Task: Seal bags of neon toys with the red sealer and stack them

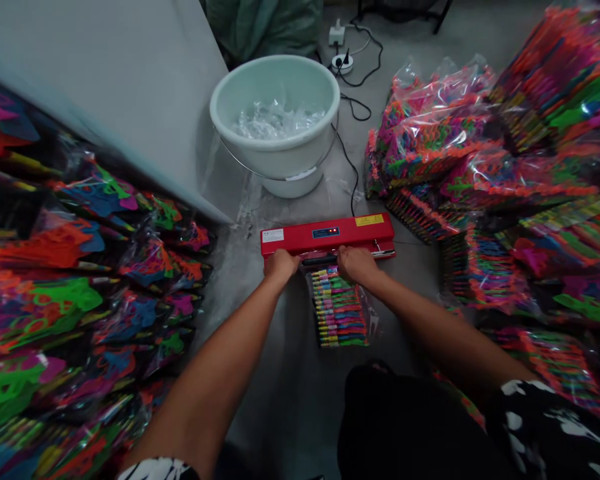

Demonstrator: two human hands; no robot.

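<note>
A red heat sealer (300,235) with a small display and lit red lights lies across the floor in front of me. At its front edge hangs a clear plastic bag (341,310) packed with several rows of colourful pens, its upper end against the sealer's slot. My left hand (281,265) is closed at the bag's upper left corner, touching the sealer's front. Fingers curled, my right hand (356,265) grips the upper right side of the bag. The exact fingertip contact is partly hidden on both sides.
Behind the sealer stands a pale bucket (275,157) holding crumpled clear plastic. Filled bags (140,260) are piled on the left, and more bagged bright items (440,143) on the right. A black cable (349,157) runs back to a power socket (342,63). A white panel (130,87) borders the left.
</note>
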